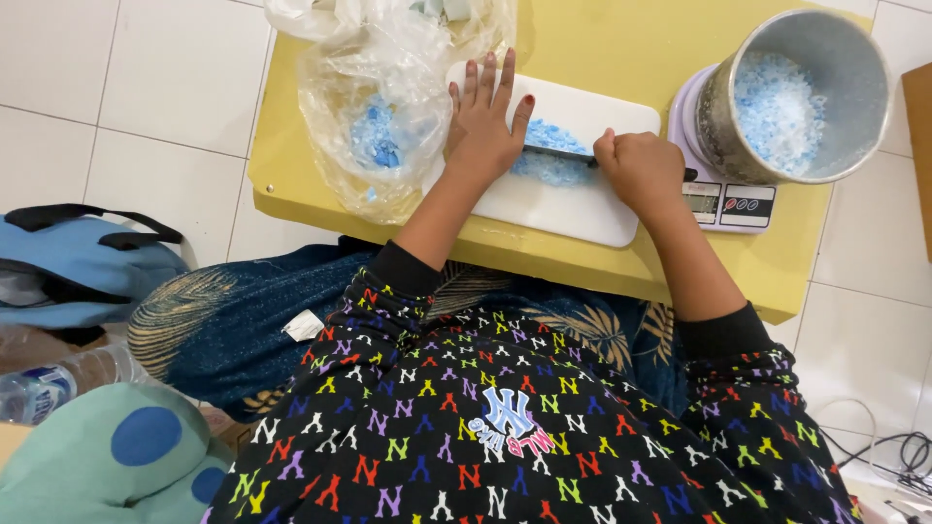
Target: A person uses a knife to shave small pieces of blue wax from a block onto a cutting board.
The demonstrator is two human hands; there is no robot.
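blue bits (549,153) lay heaped on the middle of a white board (582,209), under a dark knife (561,151). largest in view was the yellow table (582,39), low over a white tiled floor (116,107), with the person's patterned dark sleeves and lap below it. a clear bag (374,92) sat at the table's left end, touching the board's left edge, with more blue pieces inside. at the right end a grey metal pot (811,58) held pale blue crumbs and stood on a small scale (723,204), just beside the board. the board lay between bag and scale. the left hand (482,121) was spread flat, fingers wide, pressing down on the board and the knife's blade beside the heap. the right hand (636,167) was closed in a fist around the knife's handle, at the board's right edge. a blue bag (78,267) and a plastic bottle (58,383) lay on the floor at the left, well apart from the table.
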